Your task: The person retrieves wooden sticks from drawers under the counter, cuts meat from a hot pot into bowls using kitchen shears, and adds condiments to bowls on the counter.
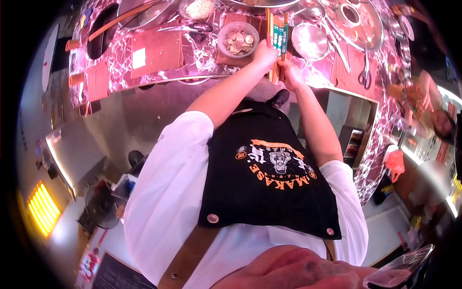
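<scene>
Both my hands are at the counter's near edge, around a bundle of long, thin tan pieces with green printed labels (278, 37); they look like wrapped chopsticks. My left hand (264, 57) is closed on the bundle's left side. Lower down, my right hand (291, 75) has its fingers closed at the right side. Their exact grip is partly hidden. Just left of the bundle stands a round clear tub (222, 42) with pale and brown food pieces in it. To the right is a shiny metal bowl (310, 42).
Scissors (197, 35) lie on the marbled counter (115, 74) at left, and another pair of scissors (366, 77) at right. Brown mats (166, 48) lie along it. A large pan (373, 29) sits at the back right. Another person (426, 98) is at far right.
</scene>
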`<state>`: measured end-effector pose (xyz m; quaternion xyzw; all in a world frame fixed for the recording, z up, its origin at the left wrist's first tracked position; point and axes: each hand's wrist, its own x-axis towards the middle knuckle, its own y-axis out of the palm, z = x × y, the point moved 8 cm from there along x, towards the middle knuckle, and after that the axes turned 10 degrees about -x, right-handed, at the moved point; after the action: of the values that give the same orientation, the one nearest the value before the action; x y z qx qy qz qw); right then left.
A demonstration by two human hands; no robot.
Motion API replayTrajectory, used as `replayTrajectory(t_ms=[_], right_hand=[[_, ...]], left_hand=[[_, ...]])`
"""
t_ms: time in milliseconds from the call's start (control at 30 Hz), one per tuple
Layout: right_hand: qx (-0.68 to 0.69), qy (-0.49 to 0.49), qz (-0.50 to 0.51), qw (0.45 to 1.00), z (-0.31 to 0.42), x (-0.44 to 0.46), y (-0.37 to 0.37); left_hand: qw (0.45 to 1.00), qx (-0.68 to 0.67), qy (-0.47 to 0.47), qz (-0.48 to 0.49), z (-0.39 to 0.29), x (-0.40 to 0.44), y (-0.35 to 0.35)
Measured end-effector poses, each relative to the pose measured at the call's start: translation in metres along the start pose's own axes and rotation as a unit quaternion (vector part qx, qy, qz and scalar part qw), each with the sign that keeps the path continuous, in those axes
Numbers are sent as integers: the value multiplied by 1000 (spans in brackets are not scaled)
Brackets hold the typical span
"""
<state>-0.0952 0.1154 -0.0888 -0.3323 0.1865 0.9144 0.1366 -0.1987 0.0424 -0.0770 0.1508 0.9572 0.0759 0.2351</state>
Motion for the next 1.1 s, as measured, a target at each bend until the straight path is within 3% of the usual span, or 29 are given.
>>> replayTrajectory(t_ms=[100,167,467,533,567,633,700,767,800,833,900,1033,1067,1100], right_hand=[[3,33,59,998,0,-5,-17],[-73,64,115,989,-10,0,-29],[-90,106,237,962,1,-23,-49],[-95,114,253,956,3,-23,-52],[-132,97,249,954,5,-21,-55],[-169,79,246,951,6,-19,-57],[-247,27,212,945,7,-15,-58],[-242,29,191,951,21,-26,-36],[-237,31,166,957,30,-28,-30],[-375,11,168,912,28,-16,-30],[-596,-130,32,792,45,-3,-42],[-569,-92,-42,816,51,-45,-113],[-583,-83,-119,800,53,-54,-150],[-562,-94,-190,799,60,-64,-190]], left_hand=[[998,-34,-35,-32,12,-1,5],[992,-82,-97,-1,28,-4,14],[985,-151,-72,-34,18,-23,27],[989,112,18,-95,-2,-29,17],[989,110,16,-98,4,-34,13],[910,339,181,-157,-9,-52,2],[925,305,190,-123,1,-68,-8],[896,279,239,-251,-8,-108,-31],[881,312,265,-238,-17,-120,-35],[866,343,287,-222,-24,-134,-39],[926,276,188,-176,-1,-138,-62],[980,177,76,-50,31,-131,-72],[990,139,21,-5,44,-124,-63],[990,135,25,24,41,-120,-50]])
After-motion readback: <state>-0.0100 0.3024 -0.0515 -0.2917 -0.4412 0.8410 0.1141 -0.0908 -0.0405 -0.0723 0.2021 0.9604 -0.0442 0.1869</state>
